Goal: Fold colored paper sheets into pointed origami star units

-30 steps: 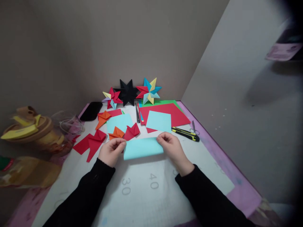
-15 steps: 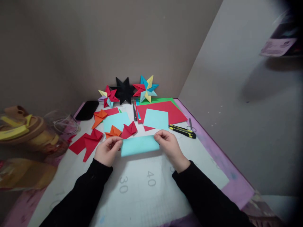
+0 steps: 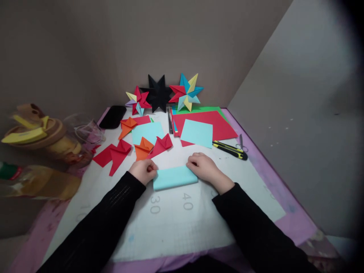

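A light blue sheet of paper (image 3: pixel 174 179), doubled over with its rounded fold toward me, rests low over the white mat in front of me. My left hand (image 3: pixel 144 170) pinches its far left corner, fingers curled. At the far right corner, my right hand (image 3: pixel 204 167) has its fingers closed on the edge. Just beyond my left hand lie an orange folded paper piece (image 3: pixel 143 147) and a red folded paper piece (image 3: pixel 162 145). Another red folded piece (image 3: pixel 120 152) is farther left. A flat light blue square (image 3: pixel 196 132) lies beyond my right hand.
Folded paper stars, including a black one (image 3: pixel 159 93), lean against the wall. Red sheets (image 3: pixel 222 125), a yellow-black utility knife (image 3: pixel 231 150) and scissors (image 3: pixel 241 145) lie on the right. A phone (image 3: pixel 113 116), a lidded cup (image 3: pixel 57 140) and a bottle (image 3: pixel 45 182) stand or lie left.
Both hands have lowered the doubled blue paper toward the mat, still holding its far corners. The camera view has shifted, so the stars and sheets appear higher.
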Action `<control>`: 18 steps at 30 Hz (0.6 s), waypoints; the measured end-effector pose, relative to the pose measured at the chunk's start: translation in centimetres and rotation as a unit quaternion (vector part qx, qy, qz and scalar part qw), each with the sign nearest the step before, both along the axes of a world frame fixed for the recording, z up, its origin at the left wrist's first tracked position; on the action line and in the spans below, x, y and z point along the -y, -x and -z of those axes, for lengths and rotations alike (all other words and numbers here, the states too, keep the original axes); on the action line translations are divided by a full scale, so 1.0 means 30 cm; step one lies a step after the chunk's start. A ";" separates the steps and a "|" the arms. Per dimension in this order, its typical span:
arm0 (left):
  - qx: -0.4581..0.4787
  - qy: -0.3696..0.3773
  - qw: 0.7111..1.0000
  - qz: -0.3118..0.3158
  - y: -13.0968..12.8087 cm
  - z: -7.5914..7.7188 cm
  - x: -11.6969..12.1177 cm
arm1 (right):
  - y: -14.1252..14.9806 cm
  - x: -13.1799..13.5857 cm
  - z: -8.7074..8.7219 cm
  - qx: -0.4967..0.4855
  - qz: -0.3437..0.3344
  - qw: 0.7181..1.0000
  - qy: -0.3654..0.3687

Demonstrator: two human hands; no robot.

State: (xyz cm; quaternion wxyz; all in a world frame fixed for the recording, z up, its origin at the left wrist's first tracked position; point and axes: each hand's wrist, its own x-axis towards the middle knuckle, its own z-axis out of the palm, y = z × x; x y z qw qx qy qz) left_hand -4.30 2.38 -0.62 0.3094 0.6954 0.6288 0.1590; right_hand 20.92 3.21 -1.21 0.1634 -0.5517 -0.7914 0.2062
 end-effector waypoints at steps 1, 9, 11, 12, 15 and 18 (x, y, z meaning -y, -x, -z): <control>-0.032 -0.015 0.999 0.008 -0.005 -0.001 0.002 | 0.004 0.001 0.000 0.025 -0.003 1.000 -0.005; -0.144 -0.107 0.971 0.159 -0.013 0.017 0.001 | 0.000 0.001 0.009 0.039 0.019 0.999 -0.014; -0.168 -0.125 0.944 0.254 -0.020 0.023 0.000 | -0.005 -0.003 0.012 0.016 0.027 0.999 -0.004; -0.181 -0.119 0.930 0.296 -0.026 0.023 -0.001 | -0.008 -0.005 0.014 0.009 0.026 1.000 0.000; -0.226 -0.088 0.903 0.355 -0.054 0.005 -0.013 | -0.008 -0.006 0.012 -0.012 0.013 1.000 0.003; -0.277 -0.036 0.882 0.379 -0.094 -0.038 -0.042 | 0.010 0.012 -0.005 -0.018 -0.031 0.999 -0.023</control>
